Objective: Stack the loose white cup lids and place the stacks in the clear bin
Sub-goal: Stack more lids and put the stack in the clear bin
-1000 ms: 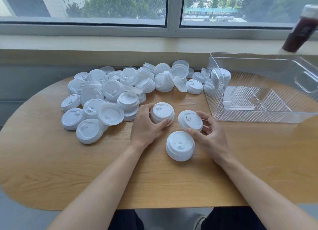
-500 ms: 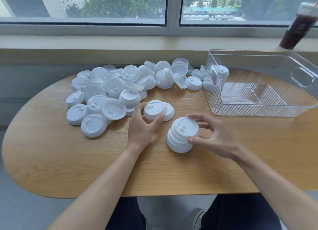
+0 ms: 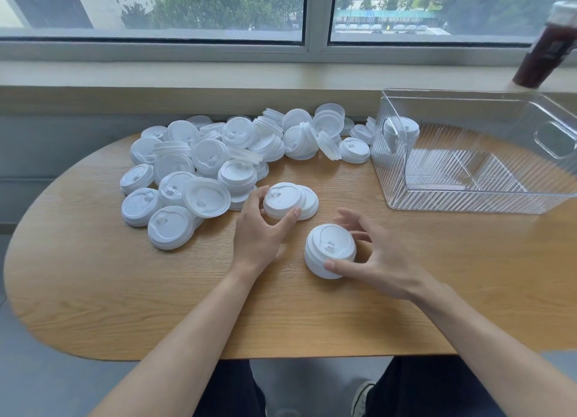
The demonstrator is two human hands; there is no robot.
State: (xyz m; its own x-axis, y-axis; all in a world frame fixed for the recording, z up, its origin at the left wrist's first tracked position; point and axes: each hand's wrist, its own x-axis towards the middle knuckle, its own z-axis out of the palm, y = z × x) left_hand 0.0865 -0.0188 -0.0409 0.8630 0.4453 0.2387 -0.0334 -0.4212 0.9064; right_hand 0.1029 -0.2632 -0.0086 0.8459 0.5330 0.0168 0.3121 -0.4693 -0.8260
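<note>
Lids (image 3: 218,163) unmarked, hands (image 3: 260,229) gripping two stacks

Roughly forty round white plastic cup lids (image 3: 206,197) on one oval wooden table (image 3: 93,276), one clear ribbed plastic bin (image 3: 474,198), one dark lidded drink cup (image 3: 544,51), two bare hands.

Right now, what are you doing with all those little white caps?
A person is sorting white cup lids at a wooden table. The left hand grips a lid that lies over another one, while the right hand holds a short stack of lids by its sides. A big pile of loose lids waits behind. The clear bin on the right holds one stack so far.
</note>
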